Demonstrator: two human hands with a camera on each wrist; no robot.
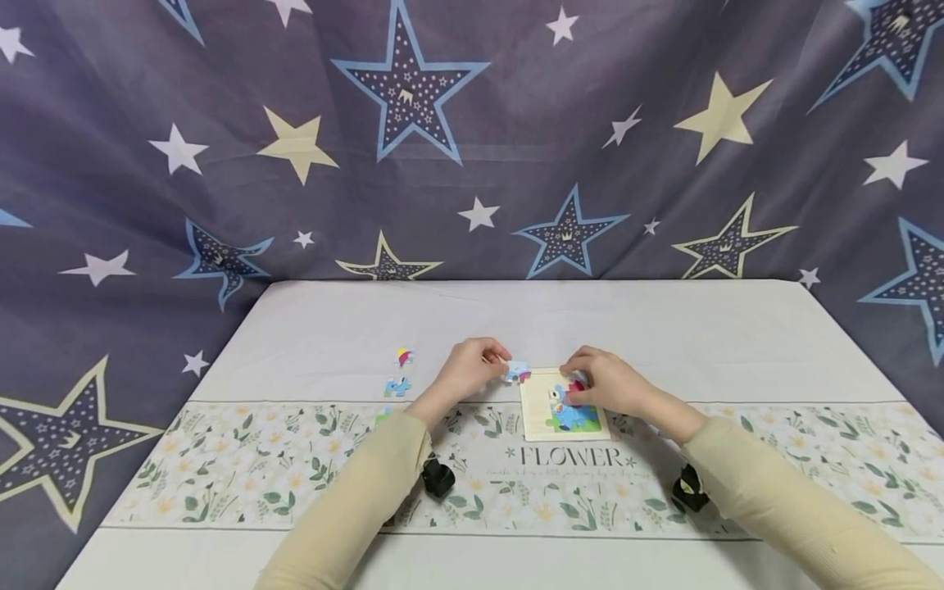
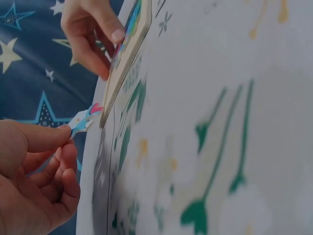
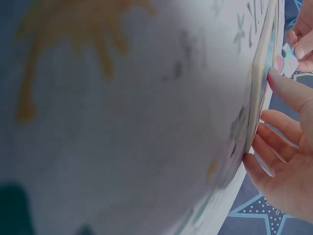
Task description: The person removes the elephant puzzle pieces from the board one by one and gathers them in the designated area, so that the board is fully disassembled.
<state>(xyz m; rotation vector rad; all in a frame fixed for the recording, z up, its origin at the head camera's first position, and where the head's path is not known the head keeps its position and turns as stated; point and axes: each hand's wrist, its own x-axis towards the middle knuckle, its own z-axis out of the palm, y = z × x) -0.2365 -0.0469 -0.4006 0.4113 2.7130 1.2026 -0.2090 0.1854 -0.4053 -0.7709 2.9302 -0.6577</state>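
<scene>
I'm remotely pinching a jigsaw piece with the left hand at the far-left corner of the puzzle tray, while the right hand, loosely extended, is risking dislodging fitted pieces by pressing sideways.

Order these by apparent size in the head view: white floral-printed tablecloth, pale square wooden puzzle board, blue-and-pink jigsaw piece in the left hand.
1. Tablecloth
2. Puzzle board
3. Jigsaw piece
</scene>
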